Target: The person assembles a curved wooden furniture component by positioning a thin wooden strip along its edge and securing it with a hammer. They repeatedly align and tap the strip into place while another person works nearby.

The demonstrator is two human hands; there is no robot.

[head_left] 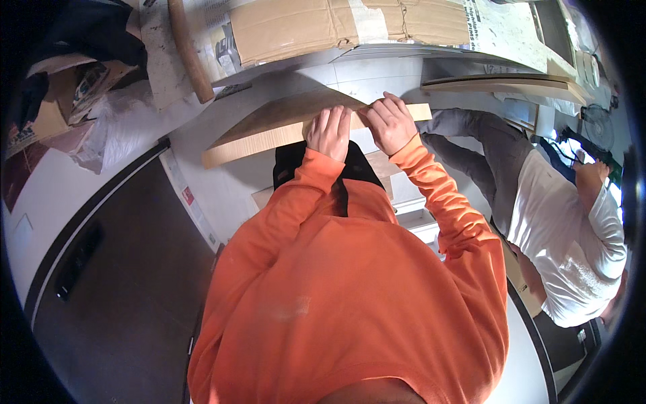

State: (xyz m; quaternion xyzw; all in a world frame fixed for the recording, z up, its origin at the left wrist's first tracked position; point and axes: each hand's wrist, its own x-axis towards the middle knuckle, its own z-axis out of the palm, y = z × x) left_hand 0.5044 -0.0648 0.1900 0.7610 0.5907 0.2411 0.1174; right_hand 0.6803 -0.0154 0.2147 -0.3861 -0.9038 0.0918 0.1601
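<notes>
While I watch remotely: left hand (328,133) and right hand (390,125) grip wooden board (259,143), close together | board extends ahead, farther out leftward | I'd spread hands wider for balance.

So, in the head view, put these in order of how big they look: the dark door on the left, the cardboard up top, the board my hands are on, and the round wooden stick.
Largest to smallest, by visible area:
1. Door
2. Cardboard
3. Board, partly covered
4. Stick
</notes>
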